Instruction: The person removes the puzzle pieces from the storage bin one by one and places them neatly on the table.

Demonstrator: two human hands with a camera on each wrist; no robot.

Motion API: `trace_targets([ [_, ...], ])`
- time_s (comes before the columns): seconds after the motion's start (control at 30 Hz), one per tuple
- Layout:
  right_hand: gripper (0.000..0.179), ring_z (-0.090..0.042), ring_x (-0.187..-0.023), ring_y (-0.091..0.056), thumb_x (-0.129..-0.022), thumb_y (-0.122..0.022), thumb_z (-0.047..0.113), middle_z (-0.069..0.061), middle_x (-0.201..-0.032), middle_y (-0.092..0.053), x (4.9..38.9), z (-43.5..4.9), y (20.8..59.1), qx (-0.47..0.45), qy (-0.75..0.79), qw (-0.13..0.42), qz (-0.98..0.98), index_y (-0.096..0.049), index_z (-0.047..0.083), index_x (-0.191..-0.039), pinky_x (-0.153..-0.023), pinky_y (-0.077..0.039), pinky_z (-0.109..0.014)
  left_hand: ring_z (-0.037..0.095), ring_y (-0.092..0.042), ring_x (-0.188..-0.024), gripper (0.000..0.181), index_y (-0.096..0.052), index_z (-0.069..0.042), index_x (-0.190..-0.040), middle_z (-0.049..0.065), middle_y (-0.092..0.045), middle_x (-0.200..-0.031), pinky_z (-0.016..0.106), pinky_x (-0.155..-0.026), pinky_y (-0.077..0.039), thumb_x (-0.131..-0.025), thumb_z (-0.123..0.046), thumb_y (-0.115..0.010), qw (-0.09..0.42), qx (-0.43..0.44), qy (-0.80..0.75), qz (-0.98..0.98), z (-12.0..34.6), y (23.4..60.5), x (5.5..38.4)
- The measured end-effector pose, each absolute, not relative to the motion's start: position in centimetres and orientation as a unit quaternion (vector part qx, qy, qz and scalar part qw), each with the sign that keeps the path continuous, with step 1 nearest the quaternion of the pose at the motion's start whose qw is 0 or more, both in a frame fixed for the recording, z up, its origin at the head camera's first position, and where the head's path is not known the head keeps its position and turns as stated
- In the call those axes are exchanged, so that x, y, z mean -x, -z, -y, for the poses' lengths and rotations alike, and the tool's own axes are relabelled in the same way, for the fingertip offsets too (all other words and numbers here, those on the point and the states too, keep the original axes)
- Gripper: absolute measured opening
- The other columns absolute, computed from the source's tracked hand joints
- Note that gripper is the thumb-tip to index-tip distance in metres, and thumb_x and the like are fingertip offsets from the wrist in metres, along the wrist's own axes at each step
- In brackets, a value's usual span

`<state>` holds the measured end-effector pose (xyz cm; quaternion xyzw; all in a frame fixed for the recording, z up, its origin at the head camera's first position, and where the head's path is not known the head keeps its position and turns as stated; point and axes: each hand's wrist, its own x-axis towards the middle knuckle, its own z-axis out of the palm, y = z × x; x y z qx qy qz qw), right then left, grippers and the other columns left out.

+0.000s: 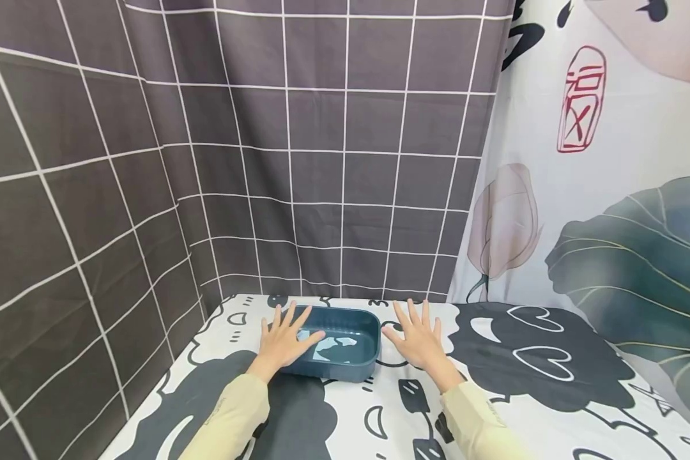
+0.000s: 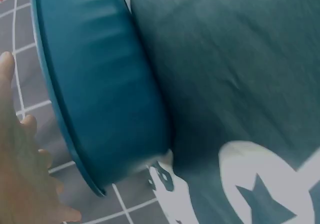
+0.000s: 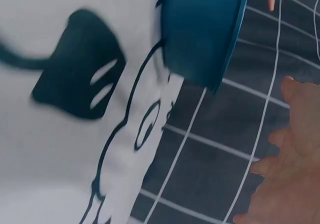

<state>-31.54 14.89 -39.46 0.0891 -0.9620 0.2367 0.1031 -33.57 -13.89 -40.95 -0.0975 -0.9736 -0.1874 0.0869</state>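
A dark teal rectangular basin (image 1: 345, 372) with rounded corners stands on the patterned cloth. Pale blue and white flat pieces or reflections (image 1: 335, 347) show on its bottom. My left hand (image 1: 283, 343), fingers spread, overlaps the basin's left end in the head view. To the right of the basin, my right hand (image 1: 418, 340) also has its fingers spread and holds nothing. The left wrist view shows the basin's outer side (image 2: 100, 84) beside the left hand (image 2: 25, 164). In the right wrist view, the right hand (image 3: 287, 154) is apart from the basin (image 3: 200, 29).
The table's white cloth (image 1: 351, 415) carries black and grey cartoon prints. Behind it hangs a dark grey curtain (image 1: 316, 172) with a white grid, which continues along the left side. A white curtain (image 1: 529, 115) with leaf and flower prints hangs at the right.
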Motion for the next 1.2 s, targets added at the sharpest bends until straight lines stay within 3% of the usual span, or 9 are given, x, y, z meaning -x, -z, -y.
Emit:
trace_targets([
  [0.17, 0.069, -0.048, -0.149, 0.001, -0.096, -0.052, 0.045, -0.023, -0.161, -0.019, 32.0, -12.7, 39.7, -0.110, -0.246, 0.106, 0.957, -0.031, 0.011, -0.152, -0.112, -0.002, -0.072, 0.049, -0.008, -0.149, 0.077, -0.031, -0.023, -0.153, 0.015, -0.017, -0.164, 0.072, -0.112, -0.003, -0.090, -0.060, -0.053, 0.075, 0.077, 0.202, 0.973, 15.0, 41.4, 34.0],
  [0.4, 0.070, -0.050, -0.149, -0.007, -0.095, -0.055, 0.043, -0.023, -0.159, -0.026, 32.5, -9.9, 40.3, -0.132, -0.239, 0.105, 0.956, -0.032, 0.009, -0.152, -0.112, -0.008, -0.072, 0.058, -0.026, -0.140, 0.067, -0.037, -0.010, -0.150, 0.030, -0.031, -0.154, 0.072, -0.109, -0.019, -0.092, -0.036, -0.059, 0.102, 0.057, 0.246, 0.962, 16.5, 42.4, 34.9],
  [0.6, 0.071, -0.050, -0.148, -0.010, -0.094, -0.059, 0.041, -0.025, -0.157, -0.028, 32.9, -8.2, 41.2, -0.151, -0.248, 0.091, 0.952, -0.035, 0.005, -0.150, -0.112, -0.011, -0.071, 0.051, -0.046, -0.129, 0.056, -0.048, 0.003, -0.139, 0.032, -0.048, -0.141, 0.061, -0.104, -0.038, -0.091, -0.023, -0.061, 0.139, 0.033, 0.298, 0.944, 16.8, 43.2, 35.9],
  [0.7, 0.072, -0.051, -0.147, -0.013, -0.092, -0.061, 0.040, -0.027, -0.156, -0.030, 33.3, -7.6, 41.6, -0.165, -0.254, 0.088, 0.949, -0.036, 0.002, -0.148, -0.112, -0.015, -0.070, 0.050, -0.051, -0.126, 0.052, -0.050, 0.009, -0.135, 0.033, -0.054, -0.134, 0.057, -0.104, -0.040, -0.092, -0.019, -0.060, 0.148, 0.017, 0.347, 0.926, 16.7, 43.2, 36.5],
  [0.9, 0.064, -0.049, -0.135, -0.040, -0.089, -0.068, 0.027, -0.029, -0.142, -0.048, 34.2, -5.8, 42.6, -0.225, -0.275, 0.088, 0.931, -0.046, -0.005, -0.140, -0.108, -0.035, -0.059, 0.048, -0.061, -0.111, 0.045, -0.055, 0.015, -0.125, 0.035, -0.064, -0.115, 0.055, -0.098, -0.045, -0.088, -0.010, -0.062, 0.180, -0.008, 0.399, 0.899, 17.1, 43.3, 36.8],
  [1.2, 0.040, -0.041, -0.106, -0.063, -0.084, -0.072, 0.010, -0.025, -0.115, -0.066, 35.1, -4.2, 43.4, -0.267, -0.341, 0.046, 0.900, -0.062, -0.009, -0.118, -0.088, -0.051, -0.050, 0.045, -0.065, -0.099, 0.038, -0.062, 0.009, -0.117, 0.030, -0.068, -0.100, 0.053, -0.090, -0.048, -0.080, 0.004, -0.059, 0.212, -0.014, 0.433, 0.876, 17.2, 44.4, 37.3],
])
